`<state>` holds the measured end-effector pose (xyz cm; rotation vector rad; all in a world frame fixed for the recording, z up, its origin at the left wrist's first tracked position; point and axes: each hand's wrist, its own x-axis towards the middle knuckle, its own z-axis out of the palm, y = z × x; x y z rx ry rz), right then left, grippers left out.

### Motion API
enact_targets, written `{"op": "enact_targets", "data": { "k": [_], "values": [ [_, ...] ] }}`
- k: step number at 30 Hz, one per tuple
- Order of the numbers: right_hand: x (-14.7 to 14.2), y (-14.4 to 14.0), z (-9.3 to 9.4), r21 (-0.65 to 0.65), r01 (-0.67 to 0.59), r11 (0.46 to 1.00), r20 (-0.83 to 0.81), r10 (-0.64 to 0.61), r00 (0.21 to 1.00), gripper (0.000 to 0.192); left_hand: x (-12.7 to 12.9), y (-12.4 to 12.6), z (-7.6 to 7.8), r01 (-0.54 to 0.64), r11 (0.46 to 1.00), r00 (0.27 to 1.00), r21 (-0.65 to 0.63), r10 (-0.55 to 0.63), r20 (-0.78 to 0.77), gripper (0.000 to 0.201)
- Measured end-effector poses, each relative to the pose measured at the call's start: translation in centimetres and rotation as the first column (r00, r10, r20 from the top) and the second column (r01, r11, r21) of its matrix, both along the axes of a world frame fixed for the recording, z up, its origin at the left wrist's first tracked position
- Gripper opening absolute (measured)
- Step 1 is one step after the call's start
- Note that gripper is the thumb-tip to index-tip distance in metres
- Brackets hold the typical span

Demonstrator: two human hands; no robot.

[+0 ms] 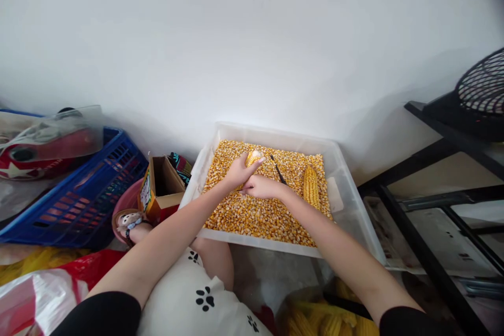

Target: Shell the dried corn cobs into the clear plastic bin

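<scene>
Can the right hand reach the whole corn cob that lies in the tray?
Probably yes. The right hand is just beside the whole cob, which lies on the loose kernels with nothing between them.

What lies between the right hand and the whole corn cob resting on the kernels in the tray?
In the head view, a thin dark tool lies on the loose kernels between the right hand and the whole corn cob; otherwise only kernels.

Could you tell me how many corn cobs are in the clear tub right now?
2: one cob gripped in the left hand, one whole cob lying on the kernels at right. Others may be buried.
</scene>
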<state>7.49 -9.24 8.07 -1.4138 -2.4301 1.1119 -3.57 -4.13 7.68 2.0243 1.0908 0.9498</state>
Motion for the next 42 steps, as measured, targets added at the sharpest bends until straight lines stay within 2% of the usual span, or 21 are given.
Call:
{"op": "enact_targets", "data": {
  "k": [2, 5, 8, 11, 14, 17, 23, 28, 34, 36, 38, 40, 42],
  "values": [
    [-0.4, -0.4, -0.3, -0.078, -0.075, 0.994, 0.073, 0.08, 0.994, 0.017, -0.2, 0.0, 0.3, 0.044, 0.999, 0.999, 0.028, -0.043, -0.026, 0.035],
    [-0.4, -0.7, -0.4, -0.103, -0.127, 0.987, 0.149, 0.142, 0.979, 0.018, -0.5, 0.4, 0.8, -0.022, 1.0, 0.998, -0.007, 0.022, 0.055, 0.035],
    [0.4, -0.4, 0.3, 0.023, 0.005, 1.0, 0.046, -0.006, 0.999, 0.023, -0.7, 1.2, 0.9, -0.13, 0.983, 0.962, -0.131, 0.157, 0.223, 0.039],
    [1.3, -0.1, 1.2, 0.114, 0.113, 0.987, -0.024, -0.111, 0.994, 0.029, -0.8, 2.1, 0.5, -0.172, 0.939, 0.907, -0.298, 0.269, 0.325, 0.045],
    [1.5, -0.1, 1.5, 0.149, 0.147, 0.978, -0.054, -0.14, 0.989, 0.03, -0.9, 2.6, 0.1, -0.113, 0.892, 0.861, -0.439, 0.308, 0.404, 0.049],
    [1.1, -0.3, 1.3, 0.178, 0.165, 0.97, -0.063, -0.157, 0.986, 0.028, -1.1, 2.8, -0.1, -0.058, 0.867, 0.834, -0.494, 0.314, 0.454, 0.051],
    [0.7, -0.4, 1.0, 0.204, 0.141, 0.969, -0.044, -0.135, 0.99, 0.029, -1.3, 2.7, 0.0, -0.111, 0.86, 0.823, -0.499, 0.36, 0.439, 0.053],
    [0.5, -0.4, 1.1, 0.181, 0.129, 0.975, -0.036, -0.125, 0.992, 0.027, -1.1, 2.5, 0.3, -0.068, 0.87, 0.837, -0.488, 0.316, 0.447, 0.05],
    [0.2, -0.6, 1.2, 0.192, 0.146, 0.971, -0.051, -0.138, 0.989, 0.028, -0.7, 2.1, 0.1, -0.116, 0.896, 0.858, -0.428, 0.308, 0.412, 0.048],
    [-0.1, -0.7, 0.7, 0.132, 0.089, 0.987, -0.03, -0.086, 0.996, 0.027, -0.4, 1.8, 0.2, -0.095, 0.915, 0.877, -0.391, 0.263, 0.402, 0.047],
    [-0.6, -0.9, 0.0, 0.012, -0.044, 0.999, 0.023, 0.044, 0.999, 0.023, -0.2, 1.6, 0.4, -0.066, 0.922, 0.881, -0.382, 0.233, 0.412, 0.048],
    [-1.0, -1.0, -0.6, -0.098, -0.161, 0.982, 0.078, 0.169, 0.983, 0.021, -0.3, 1.9, 0.7, -0.05, 0.915, 0.863, -0.401, 0.242, 0.444, 0.05],
    [-1.0, -0.9, -0.8, -0.065, -0.137, 0.988, 0.105, 0.144, 0.984, 0.019, -0.8, 2.5, 0.9, -0.087, 0.897, 0.835, -0.434, 0.303, 0.46, 0.05]
  ]
}}
